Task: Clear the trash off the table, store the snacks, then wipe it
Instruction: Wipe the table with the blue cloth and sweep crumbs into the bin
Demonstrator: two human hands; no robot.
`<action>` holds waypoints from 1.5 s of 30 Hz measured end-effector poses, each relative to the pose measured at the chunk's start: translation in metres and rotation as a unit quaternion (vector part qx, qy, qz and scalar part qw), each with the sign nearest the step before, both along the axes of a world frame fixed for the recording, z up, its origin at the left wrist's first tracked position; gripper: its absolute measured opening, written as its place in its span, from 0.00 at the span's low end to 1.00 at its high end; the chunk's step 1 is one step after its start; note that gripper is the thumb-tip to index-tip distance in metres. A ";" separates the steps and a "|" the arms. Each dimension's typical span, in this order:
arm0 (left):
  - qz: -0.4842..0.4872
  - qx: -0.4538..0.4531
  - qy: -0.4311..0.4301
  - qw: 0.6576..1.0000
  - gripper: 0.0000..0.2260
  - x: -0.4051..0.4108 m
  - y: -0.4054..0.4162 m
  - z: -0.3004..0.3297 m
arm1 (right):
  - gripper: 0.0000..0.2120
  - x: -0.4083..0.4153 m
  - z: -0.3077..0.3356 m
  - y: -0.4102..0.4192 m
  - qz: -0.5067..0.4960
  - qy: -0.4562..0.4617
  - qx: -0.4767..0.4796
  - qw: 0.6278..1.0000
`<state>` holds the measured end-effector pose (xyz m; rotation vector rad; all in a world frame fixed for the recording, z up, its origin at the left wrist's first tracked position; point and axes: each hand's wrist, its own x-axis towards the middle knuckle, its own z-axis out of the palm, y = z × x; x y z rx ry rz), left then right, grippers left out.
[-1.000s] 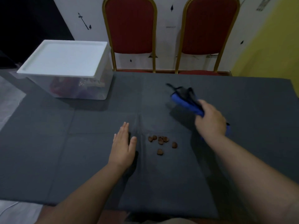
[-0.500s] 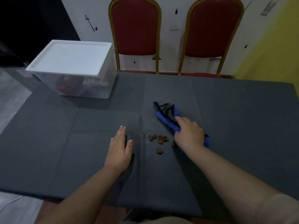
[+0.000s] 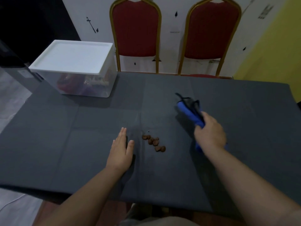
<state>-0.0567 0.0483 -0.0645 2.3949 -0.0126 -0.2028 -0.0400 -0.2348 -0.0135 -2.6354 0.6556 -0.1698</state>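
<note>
Currently the left hand (image 3: 120, 152) lies flat, palm down, on the dark grey tablecloth (image 3: 81, 144), fingers straight and together, thumb slightly apart, gripping nothing. Just to its right, not touching it, sits a small cluster of brown crumbs (image 3: 154, 142), roughly 8 pieces, strung in a loose diagonal line. The right hand (image 3: 210, 135) is curled tightly around a bunched blue and dark grey cleaning cloth (image 3: 189, 110), whose free end sticks out away from the person, apparently raised above the table; the hand is blurred. The cloth is near the crumbs but apart from them. At the far left corner stands a clear plastic storage box with a closed white lid (image 3: 73, 57), colourful packets dimly visible inside. Beyond the table stand 2 red-cushioned chairs with gold frames (image 3: 135, 30).
</note>
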 end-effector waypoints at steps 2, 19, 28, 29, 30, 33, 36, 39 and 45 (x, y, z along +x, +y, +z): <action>0.001 0.000 0.005 1.000 0.25 -0.004 -0.001 0.001 | 0.25 -0.004 0.001 -0.024 -0.043 0.049 -0.023 0.998; 0.015 0.007 0.020 1.000 0.25 -0.018 0.001 0.009 | 0.19 -0.026 -0.011 0.090 0.144 0.104 0.156 0.972; -0.010 0.007 -0.001 1.000 0.25 -0.007 0.002 0.008 | 0.19 -0.036 0.000 -0.003 -0.100 0.007 0.128 0.987; -0.014 0.001 -0.004 1.000 0.25 -0.004 0.002 0.006 | 0.19 -0.040 -0.002 -0.011 -0.115 0.017 0.110 0.987; -0.019 -0.004 -0.007 1.000 0.25 -0.001 0.001 0.006 | 0.19 -0.046 -0.003 -0.016 -0.126 0.031 0.097 0.987; -0.041 -0.007 -0.013 0.999 0.25 0.010 0.001 0.005 | 0.22 -0.063 -0.010 -0.013 -0.133 0.073 0.056 0.987; -0.080 0.002 -0.015 0.997 0.25 0.024 0.008 0.004 | 0.25 -0.071 -0.014 0.014 -0.110 0.087 0.005 0.990; -0.120 0.016 -0.014 0.993 0.25 0.040 0.029 0.004 | 0.26 -0.060 -0.015 0.053 -0.104 0.089 0.010 0.991; -0.201 0.045 -0.012 0.979 0.25 0.070 0.098 0.005 | 0.26 -0.029 -0.013 0.157 -0.092 0.100 0.043 0.990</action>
